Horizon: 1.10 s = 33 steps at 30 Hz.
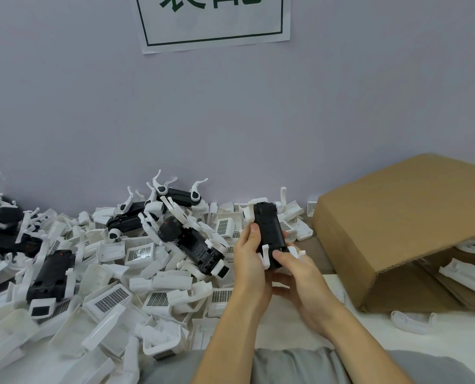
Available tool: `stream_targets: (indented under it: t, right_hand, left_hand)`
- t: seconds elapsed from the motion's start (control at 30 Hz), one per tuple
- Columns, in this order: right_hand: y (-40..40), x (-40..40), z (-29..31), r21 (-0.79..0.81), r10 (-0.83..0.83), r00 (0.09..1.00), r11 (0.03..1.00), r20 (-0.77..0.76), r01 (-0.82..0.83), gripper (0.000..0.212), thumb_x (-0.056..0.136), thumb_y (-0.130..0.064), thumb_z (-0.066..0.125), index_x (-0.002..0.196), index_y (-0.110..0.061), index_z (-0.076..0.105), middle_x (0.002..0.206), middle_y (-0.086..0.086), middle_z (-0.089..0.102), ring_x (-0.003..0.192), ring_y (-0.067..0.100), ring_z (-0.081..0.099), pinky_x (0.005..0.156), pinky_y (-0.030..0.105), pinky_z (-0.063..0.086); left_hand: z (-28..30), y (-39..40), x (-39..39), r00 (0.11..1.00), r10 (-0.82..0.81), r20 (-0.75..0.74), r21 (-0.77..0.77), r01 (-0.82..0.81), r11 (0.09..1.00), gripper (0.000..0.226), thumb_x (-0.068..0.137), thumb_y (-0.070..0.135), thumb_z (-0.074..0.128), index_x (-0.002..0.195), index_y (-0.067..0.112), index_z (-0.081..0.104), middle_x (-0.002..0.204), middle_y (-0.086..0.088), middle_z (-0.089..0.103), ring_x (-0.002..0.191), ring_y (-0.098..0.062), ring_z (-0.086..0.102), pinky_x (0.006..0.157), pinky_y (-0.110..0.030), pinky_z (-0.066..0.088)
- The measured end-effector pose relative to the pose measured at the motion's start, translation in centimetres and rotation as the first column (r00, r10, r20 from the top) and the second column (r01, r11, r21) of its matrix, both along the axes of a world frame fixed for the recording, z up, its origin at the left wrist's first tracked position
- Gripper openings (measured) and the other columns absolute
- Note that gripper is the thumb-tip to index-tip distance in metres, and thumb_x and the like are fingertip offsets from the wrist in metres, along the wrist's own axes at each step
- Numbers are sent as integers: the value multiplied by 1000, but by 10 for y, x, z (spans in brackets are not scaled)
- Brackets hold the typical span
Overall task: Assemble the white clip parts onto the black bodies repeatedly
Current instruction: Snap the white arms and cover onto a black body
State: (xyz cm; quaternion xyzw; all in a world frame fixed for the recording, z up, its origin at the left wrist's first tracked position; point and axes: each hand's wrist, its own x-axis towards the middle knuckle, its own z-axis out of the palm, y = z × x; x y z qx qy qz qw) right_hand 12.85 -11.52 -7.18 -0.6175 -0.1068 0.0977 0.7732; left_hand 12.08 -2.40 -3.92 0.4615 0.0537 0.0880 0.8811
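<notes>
Both my hands hold one black body [269, 231] upright above the table's middle. My left hand [249, 261] grips its left side, thumb along the edge. My right hand [300, 275] grips its lower end, thumb pressed beside a white clip part [264, 256] at the bottom. Another white clip [248, 213] sits on the body's top left. Several black bodies with white clips fitted [189, 245] lie on a heap of loose white parts [108, 297] to the left.
An open cardboard box [391, 217] lies on its side at right, with white parts [466, 275] inside. A white strap piece [413, 321] lies in front of it. A wall with a paper sign [214, 20] stands close behind.
</notes>
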Motion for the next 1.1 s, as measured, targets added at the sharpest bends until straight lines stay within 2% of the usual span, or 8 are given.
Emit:
stream_targets:
  t: [0.27, 0.47, 0.63, 0.77, 0.87, 0.97, 1.03, 1.1]
  right_hand:
    - [-2, 0, -2, -11, 28, 1000, 1000, -12, -28, 46, 74, -31, 57, 117, -19, 65, 94, 3, 74, 85, 18, 68, 75, 37, 50]
    - [-1, -2, 1, -80, -23, 1000, 996, 11, 24, 38, 75, -36, 56, 111, -27, 65, 92, 0, 74, 86, 17, 69, 73, 34, 49]
    - [-4, -4, 4, -35, 12, 992, 999, 128, -8, 48, 80, -34, 56, 127, -42, 63, 112, -3, 74, 97, 10, 69, 75, 29, 49]
    - [-8, -1, 5, 58, -102, 983, 994, 152, 94, 62, 68, -14, 46, 126, -29, 63, 114, 6, 72, 99, 17, 68, 75, 31, 48]
    - [-5, 1, 2, -166, -270, 922, 932, 279, 323, 45, 81, 1, 51, 109, -31, 65, 100, -1, 69, 92, 11, 65, 71, 17, 47]
    - [-2, 2, -5, -401, -224, 861, 813, 456, 423, 42, 87, 7, 58, 108, -28, 67, 98, -4, 67, 86, -1, 59, 72, 6, 44]
    - [-3, 3, -10, -519, -127, 857, 748, 499, 414, 36, 90, -4, 64, 119, -26, 66, 106, -6, 61, 90, -3, 57, 81, 6, 42]
    - [-3, 4, -16, -659, -12, 882, 660, 471, 361, 35, 94, -17, 65, 127, -30, 65, 116, -8, 54, 110, 7, 54, 98, 21, 42]
  left_hand:
    - [1, 2, 0, 1000, -2, -20, -5, 1, 1000, 36, 108, 30, 39, 115, 8, 67, 87, -13, 73, 68, -29, 64, 67, -38, 51]
    - [0, 3, -1, 999, -48, 11, 32, 48, 998, 32, 107, 31, 43, 115, 13, 67, 95, -12, 72, 73, -27, 66, 71, -40, 50]
    - [6, 10, 2, 997, -66, -27, -194, 59, 979, 40, 104, 33, 45, 118, 0, 64, 92, -16, 67, 76, -27, 65, 72, -39, 53]
    - [14, 21, 3, 999, -8, 34, -366, 20, 931, 33, 102, 20, 36, 101, 1, 63, 85, -17, 64, 75, -29, 61, 71, -38, 49]
    - [21, 30, 4, 995, 26, 95, -400, 14, 916, 31, 99, 16, 37, 103, 2, 64, 89, -16, 64, 75, -26, 62, 68, -35, 51]
    - [26, 33, 6, 991, 33, 131, -333, 13, 943, 28, 100, 16, 44, 116, 2, 63, 96, -15, 64, 84, -27, 64, 75, -35, 52]
    - [26, 31, 7, 991, 20, 133, -245, 13, 969, 19, 99, 18, 53, 99, 7, 69, 82, -8, 67, 76, -21, 65, 71, -31, 53]
    - [25, 30, 7, 993, -13, 121, -199, 37, 979, 19, 92, 17, 63, 77, 14, 74, 73, -1, 65, 68, -15, 63, 68, -28, 53]
